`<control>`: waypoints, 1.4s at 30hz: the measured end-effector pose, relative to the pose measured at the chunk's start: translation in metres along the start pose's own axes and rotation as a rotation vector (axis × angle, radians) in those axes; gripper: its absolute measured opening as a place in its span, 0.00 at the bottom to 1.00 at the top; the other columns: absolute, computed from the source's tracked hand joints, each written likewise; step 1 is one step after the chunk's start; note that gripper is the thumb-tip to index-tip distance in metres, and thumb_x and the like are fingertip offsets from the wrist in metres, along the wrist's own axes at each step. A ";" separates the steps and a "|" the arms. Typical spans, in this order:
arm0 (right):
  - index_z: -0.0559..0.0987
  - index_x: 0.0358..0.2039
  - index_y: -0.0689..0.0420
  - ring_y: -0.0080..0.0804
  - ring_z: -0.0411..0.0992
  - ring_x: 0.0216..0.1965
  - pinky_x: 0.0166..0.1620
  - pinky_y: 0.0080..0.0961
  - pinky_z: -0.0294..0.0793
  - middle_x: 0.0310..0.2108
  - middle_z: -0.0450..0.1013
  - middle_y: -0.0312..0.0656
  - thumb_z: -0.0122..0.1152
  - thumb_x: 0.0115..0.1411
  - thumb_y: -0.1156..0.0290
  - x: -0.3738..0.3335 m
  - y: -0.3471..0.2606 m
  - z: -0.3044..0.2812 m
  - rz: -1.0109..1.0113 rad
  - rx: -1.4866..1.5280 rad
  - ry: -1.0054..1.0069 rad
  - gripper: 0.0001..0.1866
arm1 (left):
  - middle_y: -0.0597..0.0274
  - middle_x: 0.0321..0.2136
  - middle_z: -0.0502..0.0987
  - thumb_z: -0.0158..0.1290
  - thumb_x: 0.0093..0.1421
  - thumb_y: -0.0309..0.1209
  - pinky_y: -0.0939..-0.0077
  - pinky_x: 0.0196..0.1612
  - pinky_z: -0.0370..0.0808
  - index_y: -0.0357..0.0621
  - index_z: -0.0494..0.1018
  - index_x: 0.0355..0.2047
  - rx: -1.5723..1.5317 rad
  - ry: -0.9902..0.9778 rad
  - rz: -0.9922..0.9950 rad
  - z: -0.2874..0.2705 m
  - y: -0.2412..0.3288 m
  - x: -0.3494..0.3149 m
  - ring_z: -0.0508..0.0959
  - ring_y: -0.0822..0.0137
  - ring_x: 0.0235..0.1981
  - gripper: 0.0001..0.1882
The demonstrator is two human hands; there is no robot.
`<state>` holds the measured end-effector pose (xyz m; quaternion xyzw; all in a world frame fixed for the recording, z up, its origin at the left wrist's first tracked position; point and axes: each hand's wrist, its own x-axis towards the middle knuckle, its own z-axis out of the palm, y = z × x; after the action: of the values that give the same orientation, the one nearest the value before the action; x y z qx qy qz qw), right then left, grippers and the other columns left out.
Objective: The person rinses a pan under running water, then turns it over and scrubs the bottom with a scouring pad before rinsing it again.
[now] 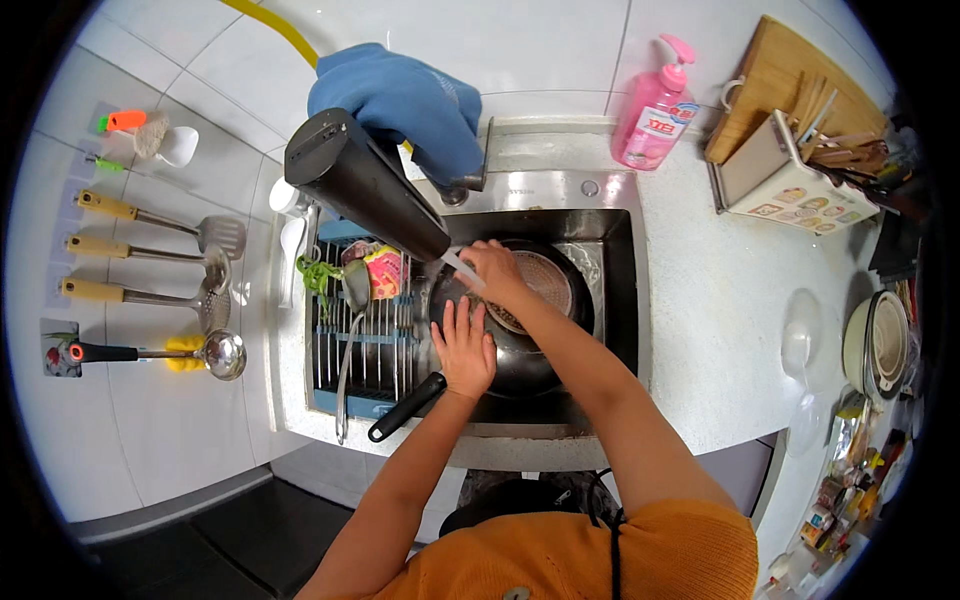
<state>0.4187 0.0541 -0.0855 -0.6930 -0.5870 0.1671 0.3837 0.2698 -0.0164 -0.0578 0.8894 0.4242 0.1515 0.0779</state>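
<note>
A black frying pan lies upside down in the sink, its ringed base facing up and its black handle pointing to the lower left over the sink's edge. My left hand rests flat on the pan's left side with its fingers spread. On the upper left part of the pan is my right hand, its fingers bent and closed; whatever they may hold is hidden. Water runs from the dark faucet beside the right hand's fingers.
Left of the pan, a blue-framed drying rack bears a long-handled ladle, greens and a pink and yellow packet. A blue cloth hangs behind the faucet. A pink pump bottle and a utensil holder stand back right.
</note>
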 end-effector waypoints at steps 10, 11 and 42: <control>0.71 0.36 0.58 0.49 0.68 0.40 0.43 0.41 0.67 0.37 0.70 0.48 0.54 0.56 0.60 -0.115 0.073 -0.059 0.726 -0.029 0.190 0.14 | 0.44 0.55 0.58 0.48 0.56 0.42 0.60 0.54 0.61 0.39 0.56 0.56 -0.151 -0.252 -0.038 -0.059 -0.058 -0.047 0.60 0.48 0.55 0.31; 0.71 0.36 0.58 0.49 0.68 0.41 0.43 0.41 0.67 0.38 0.70 0.48 0.53 0.57 0.60 -0.123 0.073 -0.066 0.805 0.004 0.157 0.15 | 0.42 0.53 0.60 0.49 0.56 0.44 0.61 0.52 0.64 0.38 0.57 0.55 -0.099 -0.292 -0.011 -0.068 -0.065 -0.058 0.64 0.46 0.52 0.32; 0.74 0.37 0.58 0.23 0.67 0.31 0.35 0.21 0.68 0.30 0.71 0.35 0.56 0.57 0.61 -0.218 0.060 -0.182 0.831 0.958 0.423 0.14 | 0.66 0.18 0.66 0.52 0.53 0.25 0.82 0.14 0.64 0.41 0.62 0.31 -1.268 -1.050 -0.910 -0.197 0.013 -0.043 0.66 0.76 0.13 0.10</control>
<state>0.5280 -0.2132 -0.0584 -0.6325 -0.0443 0.4038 0.6595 0.1873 -0.0558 0.1222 0.3846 0.4798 -0.1114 0.7807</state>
